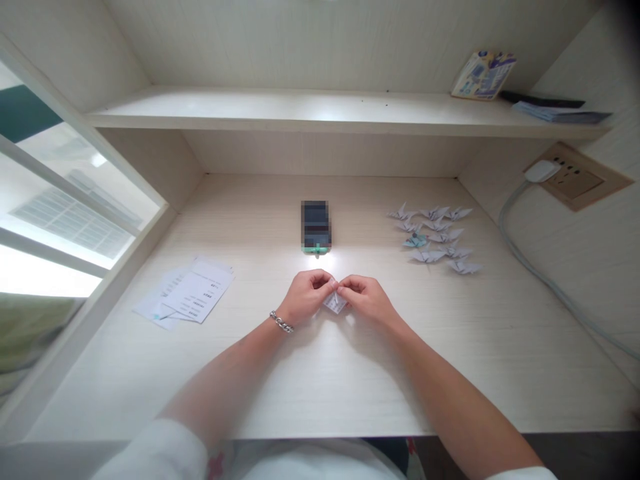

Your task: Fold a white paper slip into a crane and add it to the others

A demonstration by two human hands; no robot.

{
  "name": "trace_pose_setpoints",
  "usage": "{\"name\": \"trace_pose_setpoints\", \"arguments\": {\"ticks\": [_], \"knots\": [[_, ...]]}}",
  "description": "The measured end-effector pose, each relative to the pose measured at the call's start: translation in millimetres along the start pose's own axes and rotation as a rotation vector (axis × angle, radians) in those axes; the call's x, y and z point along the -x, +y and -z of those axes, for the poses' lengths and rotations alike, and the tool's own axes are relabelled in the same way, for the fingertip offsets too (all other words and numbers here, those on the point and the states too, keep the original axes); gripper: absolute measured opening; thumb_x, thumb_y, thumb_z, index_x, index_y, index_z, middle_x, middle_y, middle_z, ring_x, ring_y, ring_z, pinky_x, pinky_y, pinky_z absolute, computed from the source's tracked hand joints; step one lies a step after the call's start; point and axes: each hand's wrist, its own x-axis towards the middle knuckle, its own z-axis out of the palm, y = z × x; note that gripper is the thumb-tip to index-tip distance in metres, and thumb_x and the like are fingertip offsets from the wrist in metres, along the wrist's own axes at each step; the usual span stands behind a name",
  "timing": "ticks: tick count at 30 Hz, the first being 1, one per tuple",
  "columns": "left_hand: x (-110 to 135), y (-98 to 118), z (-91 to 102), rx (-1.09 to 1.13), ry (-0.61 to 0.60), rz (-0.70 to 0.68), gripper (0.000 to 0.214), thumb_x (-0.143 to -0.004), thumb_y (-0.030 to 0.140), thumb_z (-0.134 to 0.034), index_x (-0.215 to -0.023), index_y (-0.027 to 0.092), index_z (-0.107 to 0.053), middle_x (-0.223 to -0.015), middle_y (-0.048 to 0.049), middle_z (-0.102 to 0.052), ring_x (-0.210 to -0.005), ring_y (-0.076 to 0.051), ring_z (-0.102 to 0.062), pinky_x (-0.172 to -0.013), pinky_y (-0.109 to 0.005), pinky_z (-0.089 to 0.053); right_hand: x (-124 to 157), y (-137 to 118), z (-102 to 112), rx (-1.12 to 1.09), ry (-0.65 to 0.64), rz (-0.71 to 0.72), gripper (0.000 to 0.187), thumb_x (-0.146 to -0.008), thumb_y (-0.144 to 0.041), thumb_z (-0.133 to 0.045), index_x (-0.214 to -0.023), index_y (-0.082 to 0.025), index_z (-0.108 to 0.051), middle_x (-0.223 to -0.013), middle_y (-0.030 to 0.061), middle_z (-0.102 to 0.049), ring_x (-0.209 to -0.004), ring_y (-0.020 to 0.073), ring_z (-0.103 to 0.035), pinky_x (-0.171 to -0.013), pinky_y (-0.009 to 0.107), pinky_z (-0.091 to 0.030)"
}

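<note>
The pale wooden desk (330, 400) spreads beneath both my hands and out to either side of them. Beyond my hands and higher up, a long shelf (280, 107) runs across the full width. Well to the left of my left hand is a side opening crossed by white bars (50, 252). A grey cable (531, 272) curves well to the right of my right hand, up to a white plug (543, 171) in a wall socket (585, 187).

A few overlapping printed sheets (200, 290) lie to the left of my left hand. Beyond my right hand and to its right sits a cluster of folded paper cranes (425, 255), mostly white, one of them bluish.

My left hand (310, 293) and right hand (367, 297) meet over the desk, thumbs and fingers pinched narrow on one piece of paper. Far up to the right of my right hand, a printed box (483, 75) leans on the shelf. A phone (316, 225), its screen blurred out, lies just beyond my left hand, a bright glow at its near end. A silver chain bracelet (282, 322) circles my left wrist. The small folded paper (335, 303) is between my fingertips, its near corner pointing towards me.
</note>
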Motion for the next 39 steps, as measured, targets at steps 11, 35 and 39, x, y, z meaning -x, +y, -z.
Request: {"name": "trace_pose_setpoints", "arguments": {"ticks": [11,35,39], "knots": [[-5.4,-7.8,1.3,0.154,0.088,0.07,0.021,-0.07,0.033,-0.064,-0.068,0.013,-0.061,-0.063,-0.0019,-0.058,-0.056,-0.01,-0.049,-0.05,-0.021,-0.038,-2.0,1.6,3.6,-0.09,-0.02,-0.057,0.006,-0.063,-0.018,-0.052,-0.059,-0.017,-0.056,-0.052,-0.0009,-0.056,-0.049,0.0119,-0.049,-0.049,0.024,-0.037],[2.2,6.2,14.1,-0.118,-0.215,0.0,0.012,-0.071,0.019,-0.056,-0.068,0.014,-0.066,-0.064,-0.0025,-0.062,-0.059,-0.011,-0.053,-0.052,-0.021,-0.039,5.2,-4.0,10.7,0.128,-0.106,0.06,0.015,-0.074,-0.028,-0.054,-0.069,-0.016,-0.061,-0.061,-0.0013,-0.055,-0.057,0.0117,-0.045,-0.053,0.024,-0.033],[1.6,5.1,14.6,-0.021,-0.261,0.06,0.013,-0.07,0.016,-0.054,-0.069,0.013,-0.067,-0.062,-0.0031,-0.063,-0.058,-0.012,-0.056,-0.053,-0.021,-0.041,4.3,-2.8,16.4,0.041,-0.152,0.05,0.014,-0.073,-0.028,-0.056,-0.069,-0.016,-0.061,-0.061,-0.0011,-0.054,-0.057,0.0114,-0.045,-0.053,0.024,-0.033]]}}
